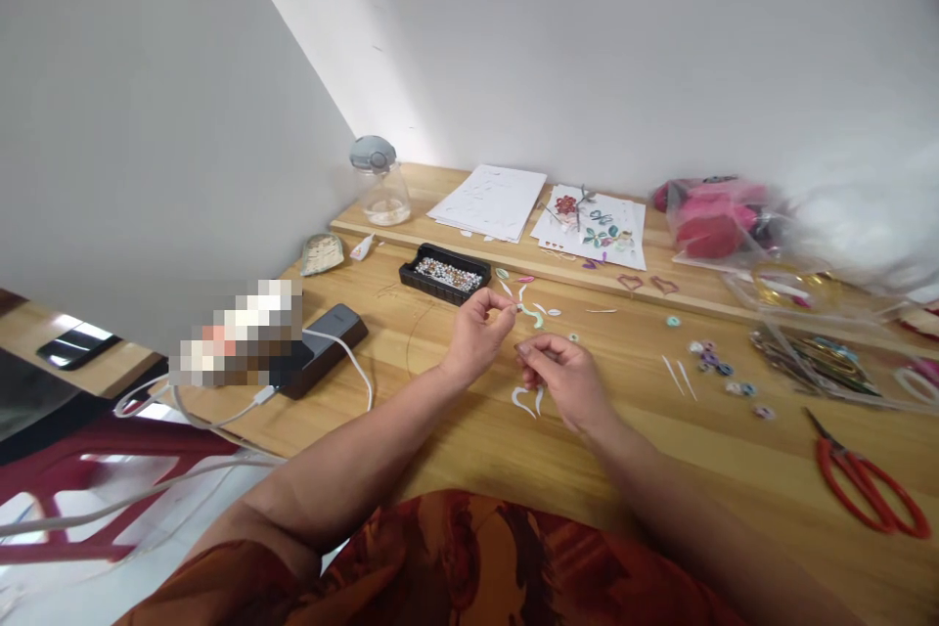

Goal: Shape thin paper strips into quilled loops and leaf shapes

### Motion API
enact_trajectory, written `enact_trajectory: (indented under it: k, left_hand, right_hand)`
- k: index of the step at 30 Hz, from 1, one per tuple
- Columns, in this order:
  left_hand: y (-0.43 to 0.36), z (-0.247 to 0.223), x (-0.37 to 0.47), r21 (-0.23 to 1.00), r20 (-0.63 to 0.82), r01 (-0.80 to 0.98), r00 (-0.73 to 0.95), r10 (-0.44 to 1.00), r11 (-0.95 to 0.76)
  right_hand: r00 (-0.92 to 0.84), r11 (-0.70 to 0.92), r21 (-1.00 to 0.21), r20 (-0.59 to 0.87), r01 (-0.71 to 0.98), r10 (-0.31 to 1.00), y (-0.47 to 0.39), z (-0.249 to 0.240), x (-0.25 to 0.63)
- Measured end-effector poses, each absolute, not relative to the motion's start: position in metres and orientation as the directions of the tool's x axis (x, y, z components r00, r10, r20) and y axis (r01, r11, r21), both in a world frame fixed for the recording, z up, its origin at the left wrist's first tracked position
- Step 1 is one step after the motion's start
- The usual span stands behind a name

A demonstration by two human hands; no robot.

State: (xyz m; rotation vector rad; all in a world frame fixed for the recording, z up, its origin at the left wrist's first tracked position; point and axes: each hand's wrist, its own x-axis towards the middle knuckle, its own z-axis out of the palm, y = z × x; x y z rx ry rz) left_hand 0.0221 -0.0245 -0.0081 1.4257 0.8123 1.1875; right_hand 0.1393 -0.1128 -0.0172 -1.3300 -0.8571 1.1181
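Over the middle of the wooden table [440,440], my left hand [475,337] is closed, thumb and forefinger pinched at something tiny. A pale green curved piece [537,318] shows just beyond those fingertips; I cannot tell if they touch it. My right hand [563,374] is closed too, lower and to the right, its fingertips together. Whatever it pinches is too small to make out. White curved pieces [523,401] lie under and beside the right hand. Past the left hand stands a black tray [412,278] holding many small beads.
Red-handled scissors [855,479] lie at the right, near bagged wire or cord [814,362] and several small spools [708,357]. White papers [488,202] and a clear lidded jar [381,191] stand on the rear ledge. A dark power bank [323,347] with white cables sits left.
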Motion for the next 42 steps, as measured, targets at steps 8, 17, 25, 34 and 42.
enact_trajectory:
  k: [8,17,25,34,42]
  left_hand:
    - [-0.026,-0.005,0.021,0.949,0.304,-0.052,0.41,0.86,-0.31]
    - [-0.038,0.001,0.02,0.982,0.117,-0.186,0.684,0.72,0.017]
    - [-0.038,0.003,0.021,0.949,0.135,-0.302,0.643,0.754,0.087]
    - [-0.029,-0.009,0.024,0.95,0.128,-0.313,0.414,0.901,0.009]
    - [-0.022,-0.009,0.021,0.954,0.292,-0.027,0.299,0.909,-0.298]
  right_hand:
    - [0.353,0.191,-0.874,0.368,0.446,0.86,-0.122,0.011,0.154]
    - [0.422,0.212,-0.91,0.359,0.356,0.832,-0.104,0.002,0.183]
    - [0.418,0.05,-0.995,0.007,-0.091,0.909,-0.098,-0.014,0.173]
    - [0.23,-0.172,-0.914,-0.269,-0.368,0.935,-0.108,-0.014,0.146]
    - [0.271,-0.022,-1.0,-0.023,-0.006,0.962,-0.119,-0.007,0.135]
